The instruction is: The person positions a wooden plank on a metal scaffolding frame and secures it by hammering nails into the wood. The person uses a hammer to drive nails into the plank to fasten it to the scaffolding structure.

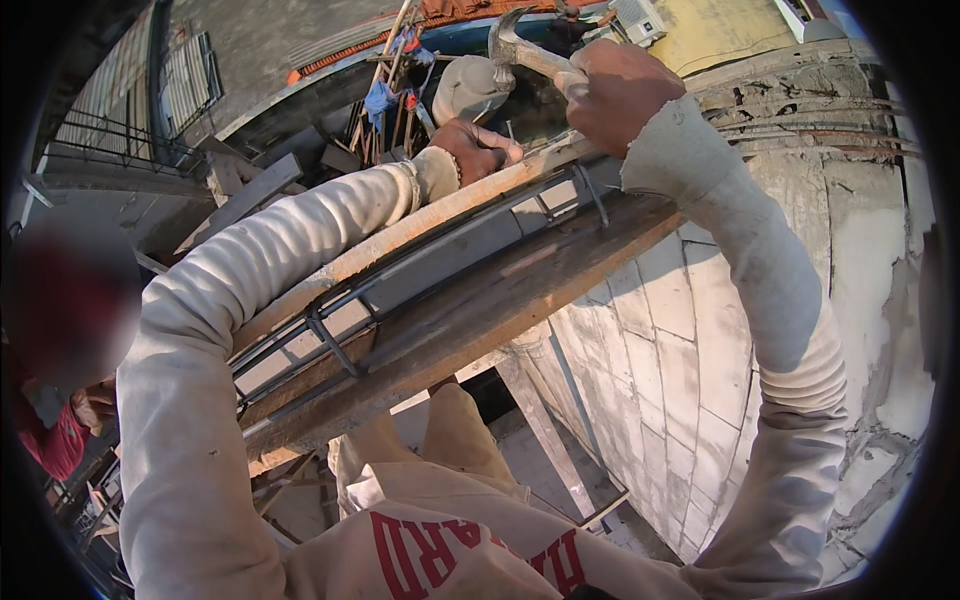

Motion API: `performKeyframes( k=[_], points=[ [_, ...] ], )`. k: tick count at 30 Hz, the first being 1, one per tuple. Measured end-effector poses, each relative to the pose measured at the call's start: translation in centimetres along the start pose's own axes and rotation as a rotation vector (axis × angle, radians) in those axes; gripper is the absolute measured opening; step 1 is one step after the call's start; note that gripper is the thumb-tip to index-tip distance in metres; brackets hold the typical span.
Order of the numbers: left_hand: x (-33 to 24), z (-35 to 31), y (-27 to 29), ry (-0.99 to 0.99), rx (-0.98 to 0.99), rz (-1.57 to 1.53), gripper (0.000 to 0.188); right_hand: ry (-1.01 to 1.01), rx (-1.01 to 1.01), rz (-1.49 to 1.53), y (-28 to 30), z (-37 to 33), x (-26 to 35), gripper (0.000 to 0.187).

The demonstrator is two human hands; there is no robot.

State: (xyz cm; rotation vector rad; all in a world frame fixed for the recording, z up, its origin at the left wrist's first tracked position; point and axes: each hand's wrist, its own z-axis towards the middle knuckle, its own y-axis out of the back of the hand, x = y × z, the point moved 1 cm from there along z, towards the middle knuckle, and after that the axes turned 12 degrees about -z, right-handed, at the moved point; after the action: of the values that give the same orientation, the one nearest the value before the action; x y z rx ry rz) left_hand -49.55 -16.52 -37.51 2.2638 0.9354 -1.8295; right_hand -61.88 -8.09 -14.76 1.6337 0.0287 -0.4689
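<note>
My right hand (625,95) is wrapped round the handle of a claw hammer (512,48), raised over the far end of a long wooden plank (400,235). Lower and to the left, my left hand (470,150) rests at the top edge of that plank with its fingers closed. A nail (510,129) stands upright at those fingertips, pinched at its lower part. Between this plank and a darker, wider board (480,325) nearer me runs a cage of steel bars (335,340) with bent ties.
A pale block wall (670,340) drops away to the right, with rough concrete (800,110) along its top. At the left edge is another person's hand (93,403) with a red sleeve. Timber poles (385,110) and a grey round container (468,90) lie beyond the plank.
</note>
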Motion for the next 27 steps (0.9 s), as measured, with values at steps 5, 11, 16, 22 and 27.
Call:
performKeyframes(
  k=[5,11,16,22,27],
  points=[
    [0.2,0.5,0.0,-0.032,-0.008,0.095,0.012,-0.016,0.138,0.015,0.8,0.5,0.6,0.027],
    [0.4,0.5,0.5,-0.057,0.027,0.06,0.012,0.018,0.005,-0.032,0.0,-0.2,0.5,0.029],
    [0.0,0.6,0.3,-0.056,0.05,0.09,0.012,-0.06,-0.059,-0.012,-0.8,-0.6,0.6,0.028],
    [-0.2,0.6,0.6,-0.005,0.068,0.045,0.011,-0.007,-0.019,0.004,0.1,0.1,0.4,0.027],
    [-0.3,0.5,0.6,-0.016,0.076,0.061,0.016,0.006,0.196,0.001,0.6,1.4,-0.2,0.026]
  ],
)
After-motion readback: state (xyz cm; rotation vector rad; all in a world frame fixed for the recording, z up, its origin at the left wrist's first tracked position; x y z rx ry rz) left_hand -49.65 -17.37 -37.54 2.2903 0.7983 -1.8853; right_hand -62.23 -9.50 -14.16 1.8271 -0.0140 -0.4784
